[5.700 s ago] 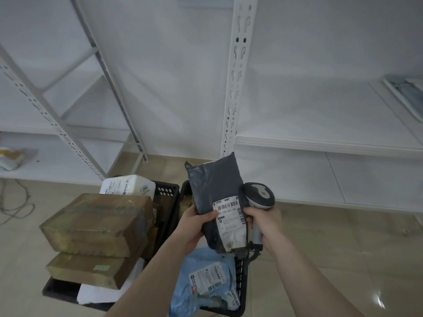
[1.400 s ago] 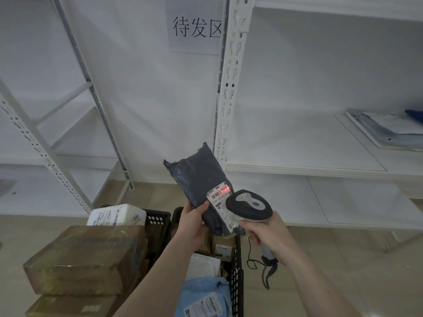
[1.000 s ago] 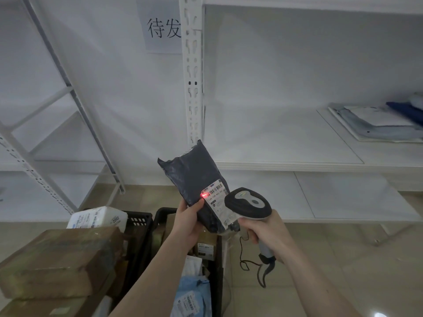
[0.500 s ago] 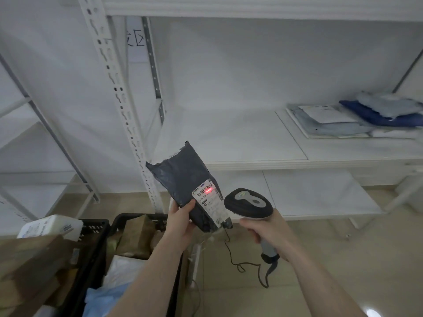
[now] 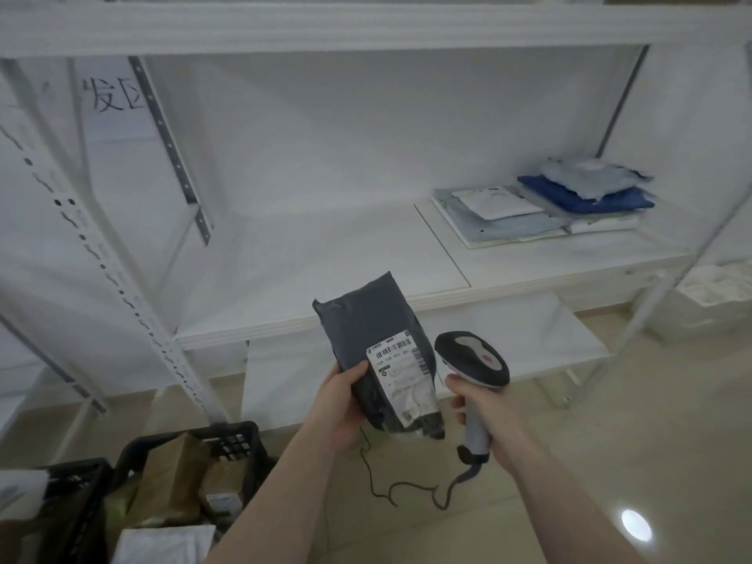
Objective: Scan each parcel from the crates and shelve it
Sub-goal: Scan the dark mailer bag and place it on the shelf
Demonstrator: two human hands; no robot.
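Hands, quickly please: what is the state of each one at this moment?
Left hand: closed, holding the dark grey parcel bag by its lower edge.
Right hand: closed, holding the barcode scanner by its handle.

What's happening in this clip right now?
A person stands at white shelving. The left hand grips a dark grey mailer parcel with its label facing up, and the right hand holds a handheld barcode scanner just beside it. No red scan light shows on the label. The parcel is not yet shelved; the shelf ahead holds a few flat parcels at its right end. A black crate with more parcels sits at lower left.
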